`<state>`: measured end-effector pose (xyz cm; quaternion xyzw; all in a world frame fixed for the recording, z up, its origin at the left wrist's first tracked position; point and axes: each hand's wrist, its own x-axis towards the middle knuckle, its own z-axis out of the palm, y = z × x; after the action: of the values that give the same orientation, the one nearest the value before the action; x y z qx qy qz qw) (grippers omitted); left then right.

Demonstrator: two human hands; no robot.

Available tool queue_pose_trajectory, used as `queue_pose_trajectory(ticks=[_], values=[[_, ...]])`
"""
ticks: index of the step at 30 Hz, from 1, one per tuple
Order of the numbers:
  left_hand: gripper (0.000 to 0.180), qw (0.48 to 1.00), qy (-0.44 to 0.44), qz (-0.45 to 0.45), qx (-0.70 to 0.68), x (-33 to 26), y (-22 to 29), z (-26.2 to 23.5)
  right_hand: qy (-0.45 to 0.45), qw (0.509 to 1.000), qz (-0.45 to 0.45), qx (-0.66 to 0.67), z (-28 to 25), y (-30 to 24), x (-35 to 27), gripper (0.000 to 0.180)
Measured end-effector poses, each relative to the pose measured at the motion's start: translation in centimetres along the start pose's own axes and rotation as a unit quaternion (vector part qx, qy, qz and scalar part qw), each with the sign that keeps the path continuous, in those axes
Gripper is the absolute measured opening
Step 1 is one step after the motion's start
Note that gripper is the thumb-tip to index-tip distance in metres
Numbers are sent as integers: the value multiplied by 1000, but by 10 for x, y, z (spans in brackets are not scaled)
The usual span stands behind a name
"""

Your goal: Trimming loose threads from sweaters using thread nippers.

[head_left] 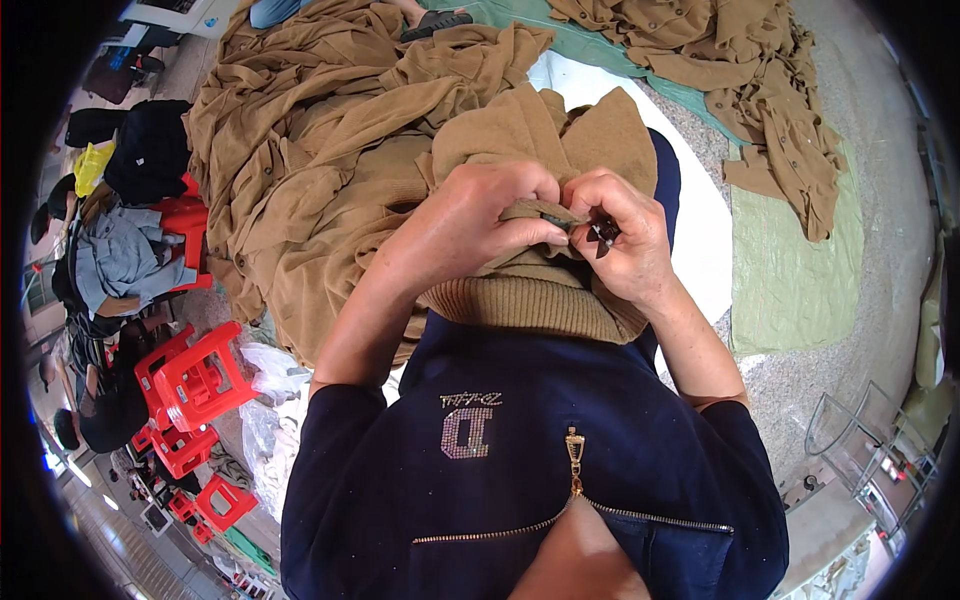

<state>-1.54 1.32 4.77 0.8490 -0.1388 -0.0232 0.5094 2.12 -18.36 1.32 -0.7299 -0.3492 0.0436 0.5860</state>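
Observation:
A brown knit cardigan (495, 130) lies across my lap, its ribbed hem (540, 307) toward me. My left hand (480, 215) is closed, thumb and fingers pinching a folded edge of the cardigan. Close beside it, my right hand (635, 240) is closed too, with its fingertips at the same edge. A small, dark, shiny tool (602, 236) sticks out of the right hand's curled fingers. Most of that tool is hidden, so its exact kind cannot be made out. A bit of green shows at the edge between the hands.
Brown garments lie heaped (300, 150) at my left and ahead. More buttoned brown cardigans (790, 130) spread over green sheeting (795, 270) at the right. Red plastic stools (205, 375) and other people (100, 400) are at the far left. A metal rack (870, 430) stands at the right.

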Motion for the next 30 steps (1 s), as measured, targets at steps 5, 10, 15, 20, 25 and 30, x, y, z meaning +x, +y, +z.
queue_pose_trajectory(ticks=[5,10,15,20,25,30], values=[[29,996,-75,13,47,4,-7,-7,4,1000,-21,18,2,3,0,27],[24,997,-34,32,67,2,-9,-1,48,998,-25,-37,4,2,-1,28],[29,968,47,157,191,0,-23,13,104,993,-8,-55,5,8,-2,25],[38,938,57,239,244,2,-30,14,72,988,112,75,4,13,-6,24],[32,916,82,261,292,3,-32,19,103,956,201,186,5,10,-5,22],[22,886,174,275,331,2,-29,30,120,986,99,68,15,7,-10,21]])
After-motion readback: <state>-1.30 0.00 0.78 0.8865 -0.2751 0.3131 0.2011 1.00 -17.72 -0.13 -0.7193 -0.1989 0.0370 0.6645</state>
